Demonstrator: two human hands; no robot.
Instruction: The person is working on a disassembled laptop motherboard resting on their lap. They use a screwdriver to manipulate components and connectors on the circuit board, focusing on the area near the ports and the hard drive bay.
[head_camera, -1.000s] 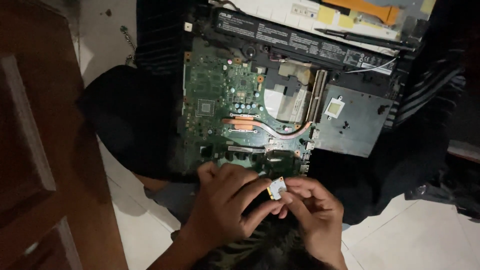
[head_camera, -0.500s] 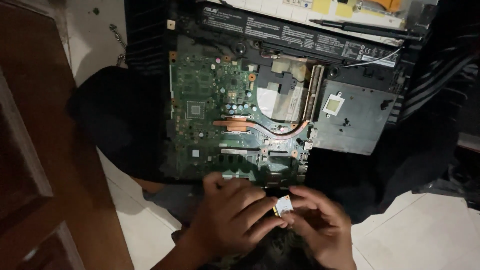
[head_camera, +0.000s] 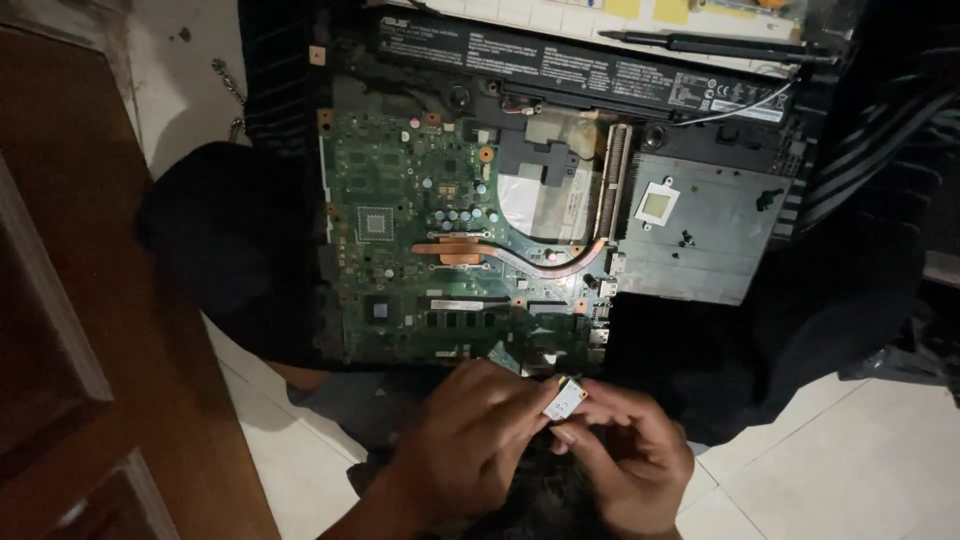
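Both hands, left hand (head_camera: 470, 440) and right hand (head_camera: 625, 455), pinch a small wireless card (head_camera: 564, 402) between fingertips, just below the green motherboard (head_camera: 420, 230). Best held by its edges, contacts untouched. Beyond lie the copper heat pipe (head_camera: 500, 252) and long black battery (head_camera: 590, 60).

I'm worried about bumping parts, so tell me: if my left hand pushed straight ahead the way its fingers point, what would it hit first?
The left hand points right and slightly up, so it would meet the small card it already pinches, then the right hand fingers behind it. The green board's edge lies just above that line; depth is unclear.
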